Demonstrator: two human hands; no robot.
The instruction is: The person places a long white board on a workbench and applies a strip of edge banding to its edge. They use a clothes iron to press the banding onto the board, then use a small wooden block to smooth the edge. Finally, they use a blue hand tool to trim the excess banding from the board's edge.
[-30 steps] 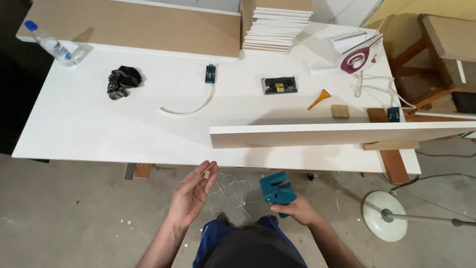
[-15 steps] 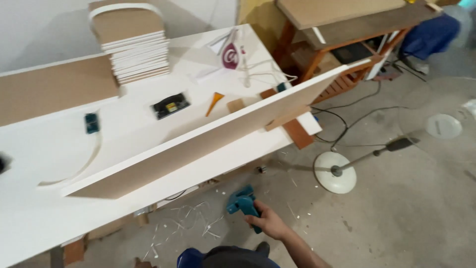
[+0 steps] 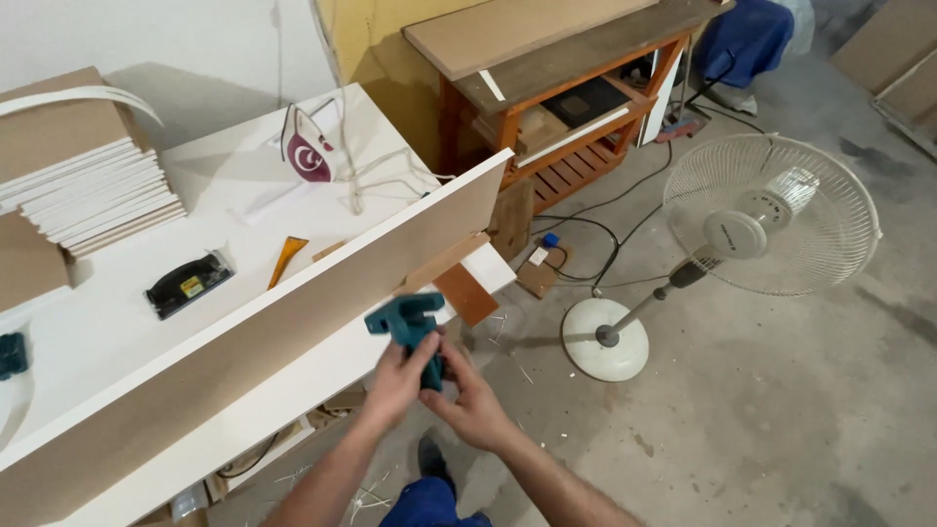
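Hands are meeting in front of the body: left hand [image 3: 402, 376] and right hand [image 3: 470, 400] are both closing around the handle of a teal hand tool [image 3: 410, 327], so each grip is grasping that tool. Tool head is pointing up and is sitting just off the near edge of the white worktop [image 3: 117, 322], close to the end of the long white board [image 3: 293, 312] standing on edge along it. Tool is not touching the board; no contact between the two is showing, so work on the board edge is looking not yet begun. Lying untouched farther back on the worktop: a black block tool [image 3: 188, 283], an orange scraper [image 3: 286, 259], an iron [image 3: 307, 148], a stack of white panels [image 3: 88, 195]. A pedestal fan [image 3: 766, 220] is standing on the concrete floor, well apart.
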